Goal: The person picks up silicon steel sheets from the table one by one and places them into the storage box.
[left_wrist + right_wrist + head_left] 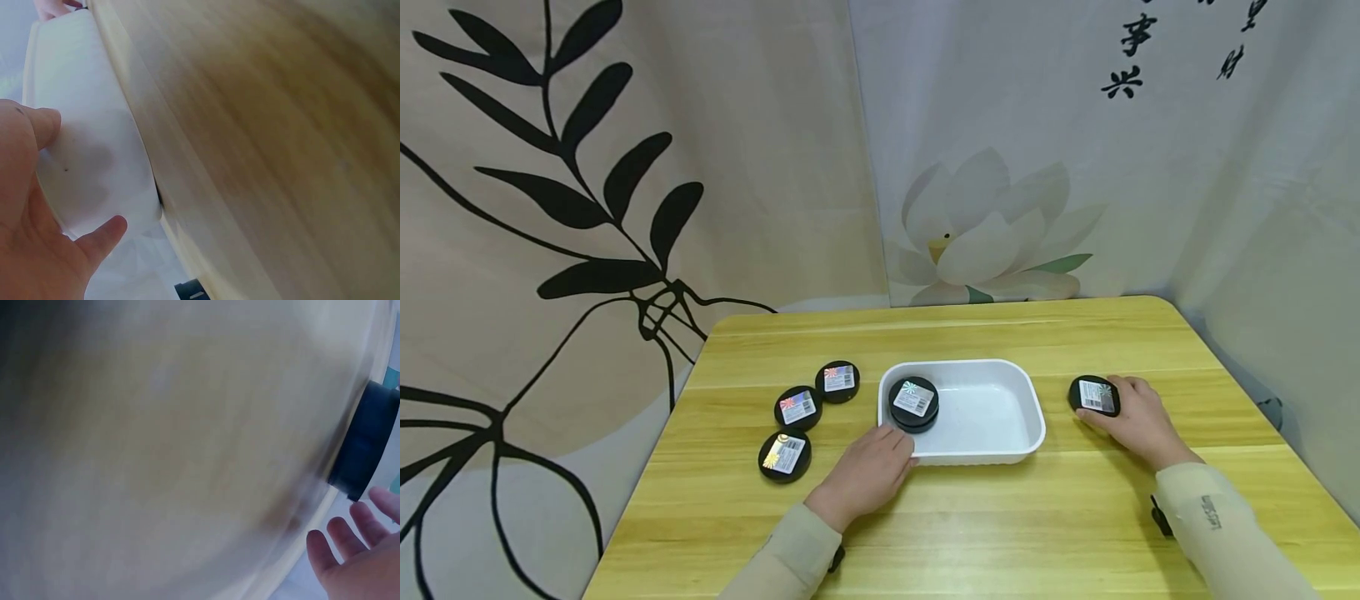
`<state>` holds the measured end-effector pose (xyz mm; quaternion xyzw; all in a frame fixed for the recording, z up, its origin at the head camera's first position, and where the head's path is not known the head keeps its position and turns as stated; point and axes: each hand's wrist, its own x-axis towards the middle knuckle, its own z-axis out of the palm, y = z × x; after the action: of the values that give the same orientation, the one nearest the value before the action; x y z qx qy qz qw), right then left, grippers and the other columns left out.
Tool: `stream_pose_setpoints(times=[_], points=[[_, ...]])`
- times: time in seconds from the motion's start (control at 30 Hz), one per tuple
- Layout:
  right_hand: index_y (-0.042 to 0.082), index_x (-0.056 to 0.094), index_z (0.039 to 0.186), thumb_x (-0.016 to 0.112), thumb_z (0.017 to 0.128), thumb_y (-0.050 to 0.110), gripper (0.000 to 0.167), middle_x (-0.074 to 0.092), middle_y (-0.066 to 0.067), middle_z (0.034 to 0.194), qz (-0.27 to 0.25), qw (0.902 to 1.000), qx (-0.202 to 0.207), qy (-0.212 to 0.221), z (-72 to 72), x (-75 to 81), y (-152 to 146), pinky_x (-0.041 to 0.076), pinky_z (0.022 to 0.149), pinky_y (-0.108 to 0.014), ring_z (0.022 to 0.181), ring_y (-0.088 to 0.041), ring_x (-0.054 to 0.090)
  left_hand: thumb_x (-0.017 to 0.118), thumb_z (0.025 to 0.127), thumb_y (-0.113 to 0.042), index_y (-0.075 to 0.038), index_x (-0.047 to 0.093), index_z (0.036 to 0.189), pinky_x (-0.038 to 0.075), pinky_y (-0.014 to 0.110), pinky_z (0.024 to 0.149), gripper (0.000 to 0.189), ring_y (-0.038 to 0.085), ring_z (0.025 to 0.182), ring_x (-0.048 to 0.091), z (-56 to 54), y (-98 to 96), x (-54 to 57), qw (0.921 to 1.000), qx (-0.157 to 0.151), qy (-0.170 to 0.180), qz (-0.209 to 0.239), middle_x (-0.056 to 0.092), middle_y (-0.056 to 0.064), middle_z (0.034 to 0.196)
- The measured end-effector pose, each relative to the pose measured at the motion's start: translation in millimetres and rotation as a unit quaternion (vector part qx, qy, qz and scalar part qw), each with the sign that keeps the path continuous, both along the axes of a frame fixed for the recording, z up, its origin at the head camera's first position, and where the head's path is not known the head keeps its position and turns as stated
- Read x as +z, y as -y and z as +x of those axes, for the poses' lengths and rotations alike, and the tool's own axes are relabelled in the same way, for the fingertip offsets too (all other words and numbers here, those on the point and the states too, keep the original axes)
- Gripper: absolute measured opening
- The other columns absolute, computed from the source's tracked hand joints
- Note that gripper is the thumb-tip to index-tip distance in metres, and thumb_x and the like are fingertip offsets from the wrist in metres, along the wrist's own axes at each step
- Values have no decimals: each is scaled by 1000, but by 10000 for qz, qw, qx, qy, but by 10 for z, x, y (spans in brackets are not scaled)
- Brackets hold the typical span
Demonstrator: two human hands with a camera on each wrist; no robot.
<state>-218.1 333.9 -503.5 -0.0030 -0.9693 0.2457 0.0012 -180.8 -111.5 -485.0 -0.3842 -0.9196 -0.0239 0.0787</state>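
Observation:
Near the tray's front left corner, my left hand [872,467] grips the rim of the white plastic tray [992,455]. In the left wrist view, its thumb and a finger lie against the tray wall [87,81]. To the right of the tray, my right hand [1138,417] holds a flat round black container [1094,396] by its edge, thumb on the near side. The label on top faces up. The right wrist view shows the container's dark side [365,440] close to the fingertips; the thumb is hidden there. Inside the tray's left end, black round containers [913,402] are stacked.
Left of the tray, three more labelled black containers lie in a slanting row: a back one [837,381], a middle one [798,407] and a front one [785,456]. Everything stands on a wooden table [1000,533]. A printed curtain [775,167] hangs behind it.

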Motion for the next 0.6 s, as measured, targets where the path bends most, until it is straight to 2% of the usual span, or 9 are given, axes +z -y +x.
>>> stream_pose_setpoints(times=[0.27, 0.6], points=[[-14, 32, 147, 70, 87, 61, 104, 36, -44, 139, 7, 10000, 20, -1, -9, -9, -14, 37, 97, -72, 122, -60, 39, 46, 108, -33, -15, 52, 95, 47, 31, 86, 23, 15, 92, 49, -8, -3, -17, 10000, 34, 51, -49, 57, -3, 95], [-16, 30, 148, 71, 84, 64, 110, 36, -46, 138, 121, 9997, 16, 193, -46, -19, -32, 37, 96, -73, 121, -62, 38, 46, 107, -32, -15, 52, 94, 48, 31, 86, 22, 15, 91, 50, -4, -9, -10, 10000, 32, 47, -15, 57, -3, 94]])
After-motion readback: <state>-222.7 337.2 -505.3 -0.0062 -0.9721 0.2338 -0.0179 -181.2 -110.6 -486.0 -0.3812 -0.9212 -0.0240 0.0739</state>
